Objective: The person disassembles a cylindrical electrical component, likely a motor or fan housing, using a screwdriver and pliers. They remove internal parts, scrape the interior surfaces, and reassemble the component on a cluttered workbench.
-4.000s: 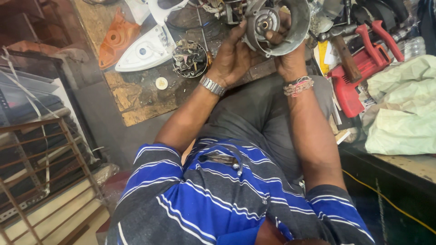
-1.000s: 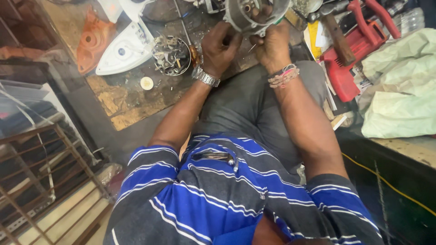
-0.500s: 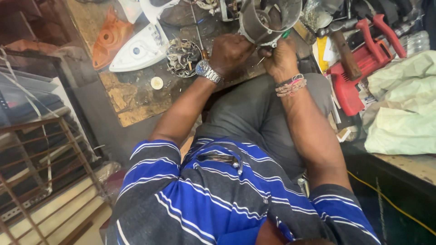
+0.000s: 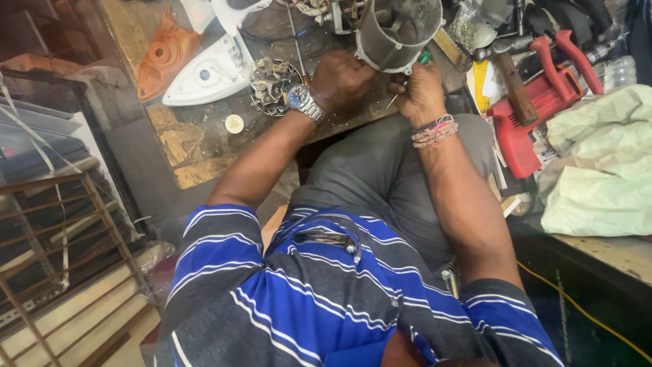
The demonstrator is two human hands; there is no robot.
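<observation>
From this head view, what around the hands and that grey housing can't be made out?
- Grey metal housing: its top is cut off by the upper frame edge; its inside is blurred.
- Tool in the right hand: only a thin tip and a green bit show; fingers cover the rest.
- Left hand: its fingertips are hidden behind the housing.
- Red power tool: partly under the hammer handle.

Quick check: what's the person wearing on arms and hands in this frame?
Bare hands, no gloves. The left hand has a metal-band wristwatch with a blue dial at the wrist. The right hand has beaded and cord bracelets, pinkish and pale. Short sleeves, blue with grey and white stripes; forearms bare.
</observation>
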